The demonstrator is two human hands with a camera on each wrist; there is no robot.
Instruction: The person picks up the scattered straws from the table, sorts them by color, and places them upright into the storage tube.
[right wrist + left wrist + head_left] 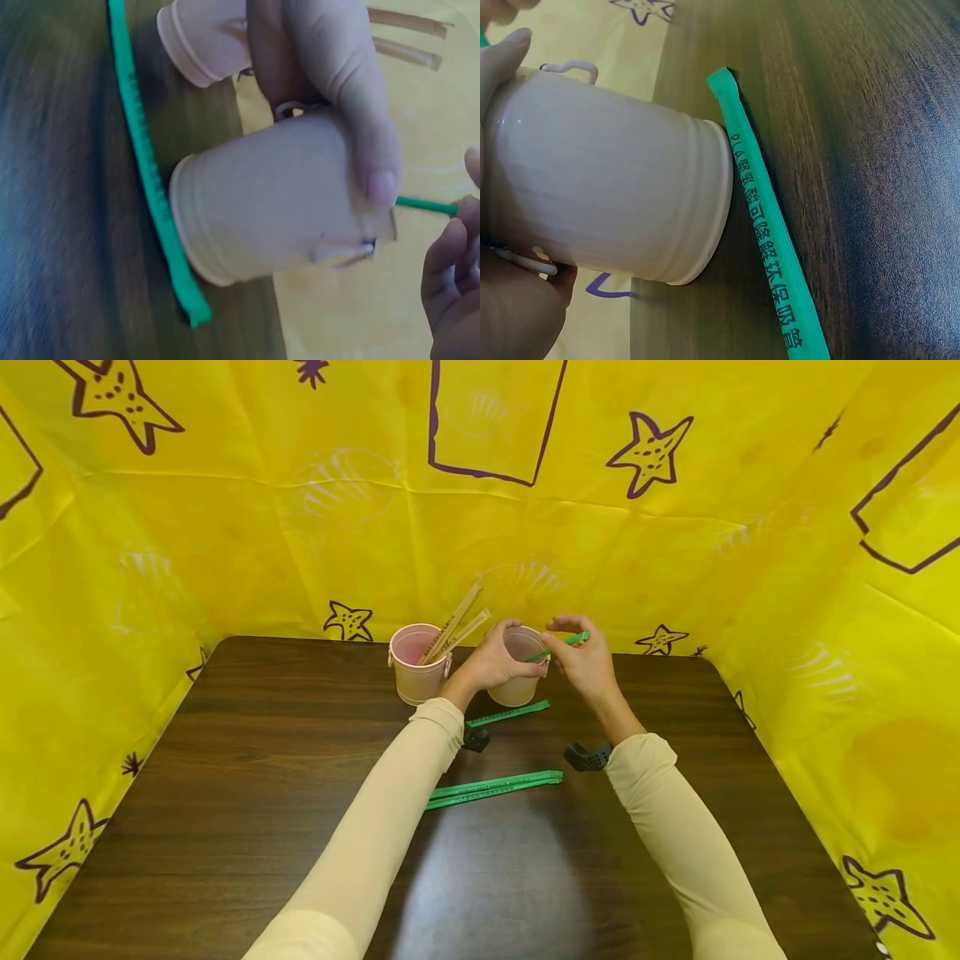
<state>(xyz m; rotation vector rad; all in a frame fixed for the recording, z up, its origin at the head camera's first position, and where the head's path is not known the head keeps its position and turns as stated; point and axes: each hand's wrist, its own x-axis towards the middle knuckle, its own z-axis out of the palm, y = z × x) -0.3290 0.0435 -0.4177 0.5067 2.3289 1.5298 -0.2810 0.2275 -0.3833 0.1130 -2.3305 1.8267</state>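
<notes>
My left hand (495, 662) grips a small pale pink bucket (513, 692) around its upper part, with the thumb along the near side of the rim. Between its thumb and fingers, my right hand (590, 667) pinches a green-wrapped drinking straw (425, 205) at the bucket's mouth. The straw's lower end reaches inside the bucket; its upper end sticks out past the fingers. In the left wrist view, another green-wrapped straw (769, 225) with dark printed lettering lies on the table right by the bucket's base.
A second pink bucket (417, 687) stands to the left, holding several brown-wrapped straws (456, 622) that lean right. More green-wrapped straws (498, 787) lie nearer on the dark wooden table (247, 793), partly behind the left forearm. A yellow patterned cloth (262, 543) hangs behind.
</notes>
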